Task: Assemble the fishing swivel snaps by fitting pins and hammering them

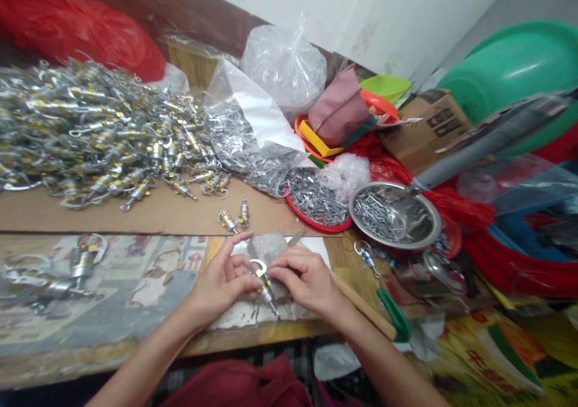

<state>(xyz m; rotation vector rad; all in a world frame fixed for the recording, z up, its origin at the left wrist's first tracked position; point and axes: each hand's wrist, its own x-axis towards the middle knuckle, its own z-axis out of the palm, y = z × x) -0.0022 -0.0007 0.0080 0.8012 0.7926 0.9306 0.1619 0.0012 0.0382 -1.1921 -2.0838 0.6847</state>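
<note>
My left hand [226, 277] grips a silver-and-gold metal hook fitting [265, 288] between thumb and fingers, its white curved hook up and its tip slanting down toward the table edge. Close against the fitting's right side, my right hand [311, 279] has its thumb and forefinger pinched together; what is between them, if anything, is too small to make out. Behind the hands sits a grey metal block [270, 242]. A tool's wooden handle [363, 304] lies beneath my right wrist, its head hidden. Two similar fittings [227, 220] rest on the cardboard just beyond.
A large pile of fittings [103, 130] spreads across the left. Small metal parts fill a clear bag [241, 142] and a red tray [316, 220]. Pins lie in a steel bowl [428, 238]. At right are a blue-banded fitting [368, 256] and a green basin [519, 76].
</note>
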